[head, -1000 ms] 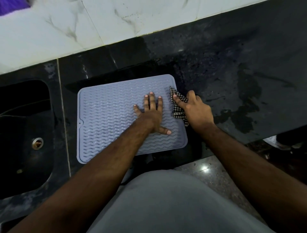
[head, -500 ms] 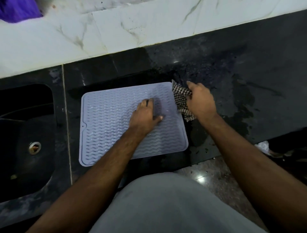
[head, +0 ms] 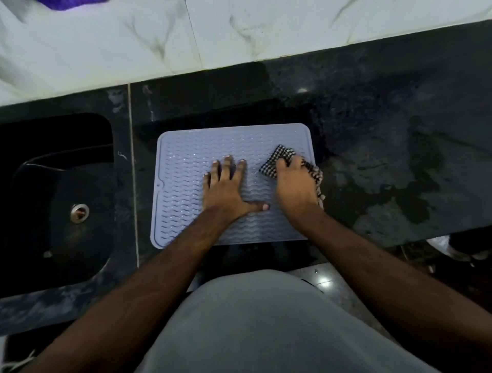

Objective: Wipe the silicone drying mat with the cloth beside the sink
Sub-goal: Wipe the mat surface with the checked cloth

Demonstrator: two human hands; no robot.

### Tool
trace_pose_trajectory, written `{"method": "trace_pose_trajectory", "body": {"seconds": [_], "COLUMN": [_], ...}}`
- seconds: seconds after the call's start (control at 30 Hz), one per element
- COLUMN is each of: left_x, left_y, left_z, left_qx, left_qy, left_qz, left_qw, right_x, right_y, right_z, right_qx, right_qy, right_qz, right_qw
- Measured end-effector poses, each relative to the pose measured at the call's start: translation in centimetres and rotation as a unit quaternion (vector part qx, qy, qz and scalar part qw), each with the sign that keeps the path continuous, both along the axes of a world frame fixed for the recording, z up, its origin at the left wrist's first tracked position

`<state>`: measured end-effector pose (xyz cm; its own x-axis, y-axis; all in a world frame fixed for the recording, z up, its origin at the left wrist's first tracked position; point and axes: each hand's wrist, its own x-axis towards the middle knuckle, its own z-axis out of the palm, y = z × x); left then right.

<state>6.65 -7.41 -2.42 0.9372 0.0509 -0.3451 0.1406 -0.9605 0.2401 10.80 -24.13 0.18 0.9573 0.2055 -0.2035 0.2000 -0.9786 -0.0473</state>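
Observation:
A pale blue silicone drying mat [head: 186,170] with wavy ridges lies flat on the black counter, right of the sink. My left hand [head: 226,189] rests flat on the mat's middle, fingers spread, holding nothing. My right hand [head: 295,186] presses a black-and-white checked cloth [head: 279,159] onto the mat's right part. The cloth sticks out past my fingers toward the mat's far edge and trails off the right edge by my wrist. My palm hides most of the cloth.
A black sink [head: 58,202] with a metal drain [head: 79,212] lies left of the mat. The black counter [head: 399,149] to the right shows wet patches. White marble tiles [head: 239,34] run behind. A purple object [head: 72,3] sits at the top left.
My right hand has slid the cloth from the mat's far right corner leftward onto the mat. My left hand has spread flat again on the mat.

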Motion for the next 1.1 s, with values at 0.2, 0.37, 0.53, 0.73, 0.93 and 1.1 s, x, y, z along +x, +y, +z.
{"method": "trace_pose_trajectory", "body": {"seconds": [0.2, 0.37, 0.53, 0.73, 0.93, 1.1], "left_x": [0.0, 0.3, -2.3, -3.4, -2.9, -2.4], "left_y": [0.4, 1.5, 6.5, 7.8, 8.4, 9.3], "left_z": [-0.2, 0.2, 1.4, 0.9, 0.0, 0.9], "left_qx": [-0.006, -0.044, 0.018, -0.028, -0.023, -0.055], "left_qy": [-0.014, 0.015, -0.018, 0.012, 0.013, 0.042], "left_qz": [-0.005, -0.039, 0.001, 0.033, 0.03, -0.004], "left_qw": [1.0, 0.998, 1.0, 0.999, 0.999, 0.998], "right_x": [-1.4, -0.7, 0.5, 0.0, -1.4, -1.5], "right_y": [5.0, 4.4, 4.0, 7.0, 12.9, 13.1], "right_z": [-0.5, -0.8, -1.4, -0.9, -1.6, -2.0], "right_qx": [0.06, 0.148, 0.198, 0.203, 0.225, 0.231], "right_qy": [0.022, 0.036, -0.005, -0.026, 0.009, 0.004], "right_qz": [-0.007, -0.06, -0.079, -0.121, -0.059, -0.047], "right_qw": [0.998, 0.987, 0.977, 0.971, 0.972, 0.972]}}
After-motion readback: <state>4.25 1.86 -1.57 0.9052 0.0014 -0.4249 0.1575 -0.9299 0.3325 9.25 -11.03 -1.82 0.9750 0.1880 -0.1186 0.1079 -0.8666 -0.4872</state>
